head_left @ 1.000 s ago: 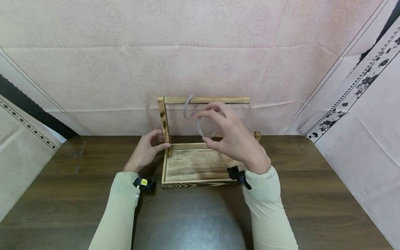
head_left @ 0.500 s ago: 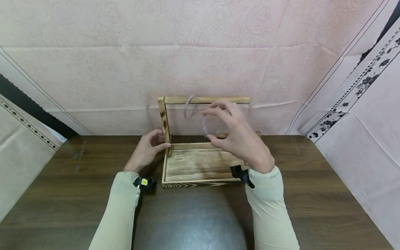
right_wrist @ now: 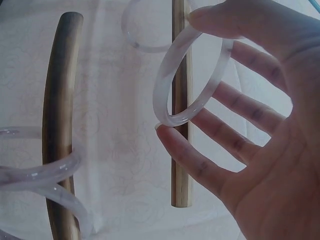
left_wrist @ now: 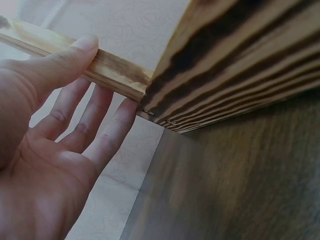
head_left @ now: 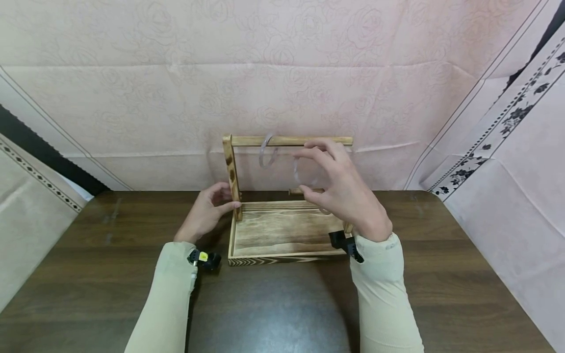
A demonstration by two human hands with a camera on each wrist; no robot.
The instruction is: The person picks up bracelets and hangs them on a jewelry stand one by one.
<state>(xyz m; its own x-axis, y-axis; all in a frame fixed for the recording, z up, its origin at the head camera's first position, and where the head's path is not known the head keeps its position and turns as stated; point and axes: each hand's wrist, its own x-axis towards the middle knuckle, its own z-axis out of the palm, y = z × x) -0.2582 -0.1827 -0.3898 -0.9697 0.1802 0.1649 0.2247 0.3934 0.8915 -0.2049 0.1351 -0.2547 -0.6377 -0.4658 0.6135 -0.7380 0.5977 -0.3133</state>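
Note:
My left hand (head_left: 204,213) grips the upright post (head_left: 231,171) of a wooden bracelet stand at its left side. In the left wrist view, the thumb lies on one face of that post (left_wrist: 112,65) and the fingers behind it. My right hand (head_left: 346,201) pinches a translucent whitish bangle (right_wrist: 164,95) between thumb and fingertips, below the stand's upper bar (head_left: 278,141). Another bangle (head_left: 263,154) hangs on that bar, left of my right hand. Several more bangles (right_wrist: 55,172) hang on the lower rod (right_wrist: 60,85), mostly hidden behind my right hand in the head view.
The stand's shallow wooden tray (head_left: 282,256) sits on the dark wood table (head_left: 282,304). The upper bar's right end stands free, and the lower rod's free end points left. A pale patterned cloth (head_left: 282,73) hangs close behind the stand.
My right hand has moved to the right with the held bangle, away from the one hanging on the upper bar. My left hand stays on the post.

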